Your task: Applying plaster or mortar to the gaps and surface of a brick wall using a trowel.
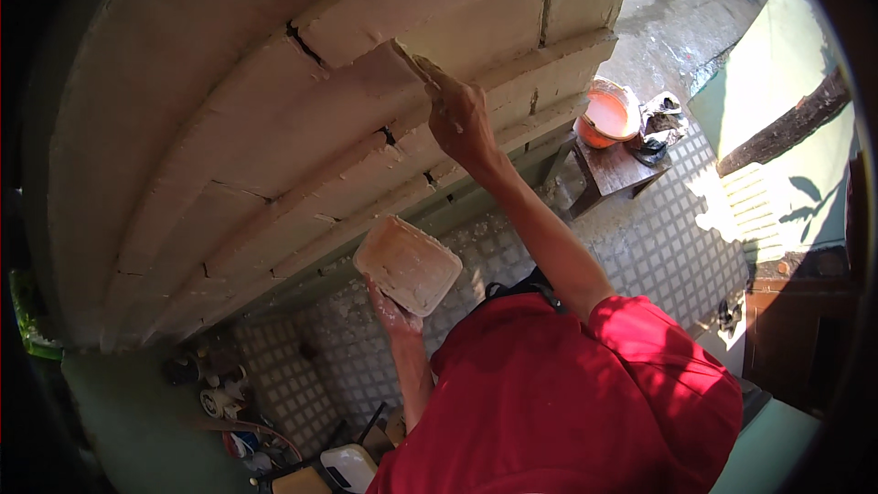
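Observation:
In my right hand (pixel 460 121), raised to the block wall (pixel 366 101), is a putty knife (pixel 410 60) whose blade edge lies against a pale block. My fingers are wrapped round its handle, which they mostly hide. Lower down, my left hand (pixel 394 313) grips a shallow rectangular plastic tub (pixel 408 265) from its near left side, tilted so its inside shows. Pale, wet-looking paste smears the tub's inside and rim, and some sticks to my fingers. Dark gaps show in several joints of the wall, with rough lumps of mortar along the ledges.
An orange bucket (pixel 607 115) of pinkish liquid stands on a small wooden bench (pixel 611 167) to the right, beside a crumpled plastic bag (pixel 663 123). Patterned tiles (pixel 677 220) cover the floor. Assorted clutter (pixel 229 398) and chairs (pixel 349 467) lie at lower left. A wooden cabinet (pixel 796 338) stands right.

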A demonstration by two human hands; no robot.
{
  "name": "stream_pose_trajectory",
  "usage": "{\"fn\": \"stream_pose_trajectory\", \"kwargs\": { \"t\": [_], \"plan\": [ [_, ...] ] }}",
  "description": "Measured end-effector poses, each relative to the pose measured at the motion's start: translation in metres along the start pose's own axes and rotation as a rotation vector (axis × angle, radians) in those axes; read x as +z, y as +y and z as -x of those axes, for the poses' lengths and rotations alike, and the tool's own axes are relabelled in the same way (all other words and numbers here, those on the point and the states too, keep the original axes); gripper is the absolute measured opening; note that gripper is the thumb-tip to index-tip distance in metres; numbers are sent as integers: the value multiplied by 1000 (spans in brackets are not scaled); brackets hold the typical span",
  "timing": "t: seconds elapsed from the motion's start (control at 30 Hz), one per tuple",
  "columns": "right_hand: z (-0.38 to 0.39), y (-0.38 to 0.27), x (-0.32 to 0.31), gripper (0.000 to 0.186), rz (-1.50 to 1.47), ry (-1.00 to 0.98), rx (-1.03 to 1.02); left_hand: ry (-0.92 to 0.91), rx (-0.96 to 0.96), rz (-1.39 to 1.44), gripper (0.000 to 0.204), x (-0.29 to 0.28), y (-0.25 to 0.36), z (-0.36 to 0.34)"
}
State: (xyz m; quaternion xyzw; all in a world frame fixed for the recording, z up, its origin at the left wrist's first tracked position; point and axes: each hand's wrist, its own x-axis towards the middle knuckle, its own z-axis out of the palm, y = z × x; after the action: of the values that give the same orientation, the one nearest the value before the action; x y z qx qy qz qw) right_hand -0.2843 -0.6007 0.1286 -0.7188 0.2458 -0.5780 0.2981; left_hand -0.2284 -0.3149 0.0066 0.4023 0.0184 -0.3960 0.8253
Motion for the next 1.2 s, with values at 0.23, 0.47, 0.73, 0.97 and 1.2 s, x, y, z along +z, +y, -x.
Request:
{"fn": "stream_pose_trajectory", "kwargs": {
  "t": [0.23, 0.47, 0.73, 0.97, 1.2],
  "plan": [
    [-61, 83, -92, 41, 281, 373, 4, 27, 42, -19, 59, -8, 1, 8],
    [-16, 13, -19, 41, 107, 43, 68, -7, 22, -48, 59, 1, -5, 3],
    [-50, 95, -104, 47, 202, 436, -43, -14, 0, 34, 57, 1, -11, 5],
    [7, 48, -5, 49, 116, 174, -19, 18, 41, 10, 57, 4, -18, 12],
    [5, 24, -12, 51, 59, 142, -21, 19, -4, 31, 57, 17, -21, 10]
  ]
}}
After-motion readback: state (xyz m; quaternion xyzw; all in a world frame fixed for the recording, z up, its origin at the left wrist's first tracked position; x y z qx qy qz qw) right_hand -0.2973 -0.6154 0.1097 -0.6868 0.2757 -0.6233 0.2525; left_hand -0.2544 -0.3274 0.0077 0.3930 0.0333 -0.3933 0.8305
